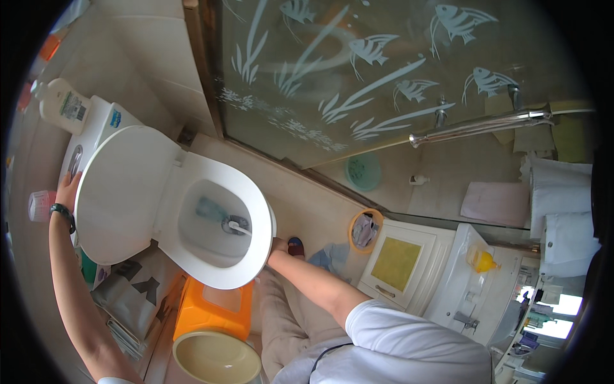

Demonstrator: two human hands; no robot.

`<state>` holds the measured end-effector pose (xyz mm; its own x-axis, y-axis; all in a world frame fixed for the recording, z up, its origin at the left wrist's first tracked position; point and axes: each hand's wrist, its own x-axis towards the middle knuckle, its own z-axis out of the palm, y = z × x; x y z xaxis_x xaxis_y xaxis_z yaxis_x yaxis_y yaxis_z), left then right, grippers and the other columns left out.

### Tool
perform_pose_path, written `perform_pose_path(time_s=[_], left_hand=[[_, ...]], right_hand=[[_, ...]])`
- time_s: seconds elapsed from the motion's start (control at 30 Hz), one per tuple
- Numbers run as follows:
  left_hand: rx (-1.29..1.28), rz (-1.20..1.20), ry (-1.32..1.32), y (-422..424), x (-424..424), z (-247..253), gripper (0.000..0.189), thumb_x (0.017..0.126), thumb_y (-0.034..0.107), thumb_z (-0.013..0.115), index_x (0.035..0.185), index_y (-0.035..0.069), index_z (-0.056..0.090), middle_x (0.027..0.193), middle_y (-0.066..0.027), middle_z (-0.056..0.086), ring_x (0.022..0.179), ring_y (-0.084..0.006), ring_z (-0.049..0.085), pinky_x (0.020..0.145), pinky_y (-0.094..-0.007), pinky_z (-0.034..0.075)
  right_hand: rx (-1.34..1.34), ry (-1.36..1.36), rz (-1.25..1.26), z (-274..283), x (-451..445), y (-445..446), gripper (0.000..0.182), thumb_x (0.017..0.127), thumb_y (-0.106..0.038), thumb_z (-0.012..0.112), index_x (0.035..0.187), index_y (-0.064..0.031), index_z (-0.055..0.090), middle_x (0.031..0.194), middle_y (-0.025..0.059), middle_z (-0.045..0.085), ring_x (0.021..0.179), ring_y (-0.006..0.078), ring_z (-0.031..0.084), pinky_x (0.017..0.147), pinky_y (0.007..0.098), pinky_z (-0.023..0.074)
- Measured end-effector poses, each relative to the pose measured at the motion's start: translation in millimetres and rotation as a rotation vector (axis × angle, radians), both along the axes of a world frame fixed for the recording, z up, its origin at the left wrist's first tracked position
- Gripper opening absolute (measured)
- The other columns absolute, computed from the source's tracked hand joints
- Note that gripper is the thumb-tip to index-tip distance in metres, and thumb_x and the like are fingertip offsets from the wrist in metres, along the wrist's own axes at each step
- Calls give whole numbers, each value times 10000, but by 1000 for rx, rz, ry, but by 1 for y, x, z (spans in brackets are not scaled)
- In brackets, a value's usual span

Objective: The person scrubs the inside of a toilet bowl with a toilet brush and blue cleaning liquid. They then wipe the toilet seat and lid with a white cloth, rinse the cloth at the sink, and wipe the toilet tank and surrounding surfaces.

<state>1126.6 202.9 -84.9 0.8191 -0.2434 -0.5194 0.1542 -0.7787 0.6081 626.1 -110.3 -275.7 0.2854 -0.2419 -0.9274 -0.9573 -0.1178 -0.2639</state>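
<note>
A white toilet (211, 168) stands before me with its lid (125, 197) raised and its seat (230, 173) down. Blue liquid (208, 207) shows on the bowl's inside. Low in the bowl sits the dark head of a toilet brush (235, 224). Its white handle runs towards my right hand (279, 247), which is closed at the bowl's front rim; against the white seat the handle is hard to make out. My left hand (68, 191) rests on the cistern (98, 126), fingers apart at the oval flush button (76, 159), partly hidden by the lid.
A cream bottle (64, 105) stands on the cistern. Beside the toilet are an orange plastic stool (211, 309), a beige basin (216, 357) and a grey bag (132, 293). A laundry basket (352, 230) stands near the vanity cabinet (434, 240). A glass shower panel (307, 86) borders the floor.
</note>
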Motion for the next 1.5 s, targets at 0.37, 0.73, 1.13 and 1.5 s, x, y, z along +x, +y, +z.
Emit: perform_pose_path(time_s=[0.37, 0.73, 1.13, 1.5], left_hand=[[13, -110, -36, 64, 46, -7, 440, 846, 270, 518, 1145, -50, 476, 1037, -120, 587, 921, -174, 553, 807, -299, 428], [511, -39, -333, -41, -35, 84, 647, 709, 564, 482, 1027, 13, 601, 988, -186, 603, 955, -281, 566, 845, -314, 404], [529, -22, -320, -39, -33, 72, 663, 663, 628, 526, 933, 28, 609, 927, -158, 620, 899, -248, 579, 796, -305, 420], [242, 17, -407, 1, -32, 55, 568, 764, 447, 557, 1131, 15, 516, 1045, -130, 589, 957, -210, 561, 836, -289, 411]], right_hand=[[-63, 14, -307, -10, -6, 17, 325, 844, -215, 371, 976, -17, 592, 964, 150, 608, 772, 252, 597, 625, 330, 471], [-194, -201, 105, 9, 1, 5, 331, 853, -229, 367, 1011, -26, 575, 986, 142, 600, 810, 252, 583, 664, 327, 459], [-236, -237, 212, 3, 7, -3, 336, 859, -246, 374, 1043, -35, 559, 1009, 129, 592, 862, 248, 565, 717, 321, 441], [-257, -289, 270, -5, 14, 6, 343, 864, -261, 380, 1073, -44, 544, 1031, 117, 585, 909, 245, 549, 766, 316, 425]])
